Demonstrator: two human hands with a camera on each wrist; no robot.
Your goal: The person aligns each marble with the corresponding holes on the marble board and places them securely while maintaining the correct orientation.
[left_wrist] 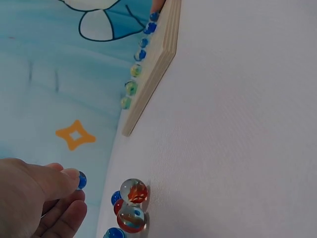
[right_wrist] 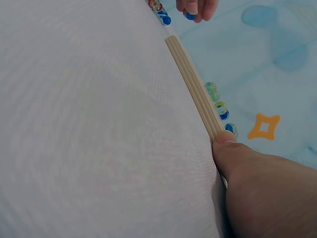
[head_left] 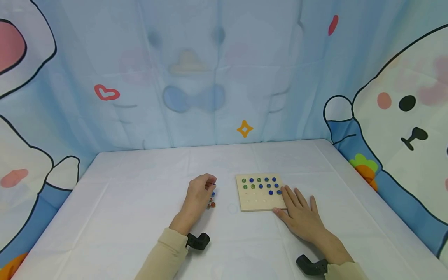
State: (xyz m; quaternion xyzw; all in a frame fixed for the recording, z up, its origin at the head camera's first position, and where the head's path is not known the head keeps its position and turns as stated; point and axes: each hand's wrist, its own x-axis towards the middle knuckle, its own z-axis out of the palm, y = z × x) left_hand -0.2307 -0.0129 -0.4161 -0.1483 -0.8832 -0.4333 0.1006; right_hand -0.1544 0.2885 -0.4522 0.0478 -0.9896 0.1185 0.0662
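Observation:
My left hand (head_left: 198, 195) pinches a blue marble (left_wrist: 82, 180) between thumb and fingers, held up from the tabletop. Beneath and beside it lies a small group of loose marbles, including a clear one with red swirls (left_wrist: 134, 191) and a blue one (left_wrist: 114, 233); the hand partly hides them in the head view. To their right, a square wooden board (head_left: 260, 205) lies flat with rows of small hollows. Green marbles (head_left: 245, 187) and blue marbles (head_left: 271, 192) sit in its far rows. My right hand (head_left: 303, 217) rests at the board's right side, fingers extended, thumb touching the near right corner.
A white cloth (head_left: 122, 217) covers the table. Behind it hangs a light blue curtain (head_left: 196, 116) with cartoon prints. Each wrist wears a black camera, one by the left sleeve (head_left: 198, 241) and one by the right sleeve (head_left: 311, 266).

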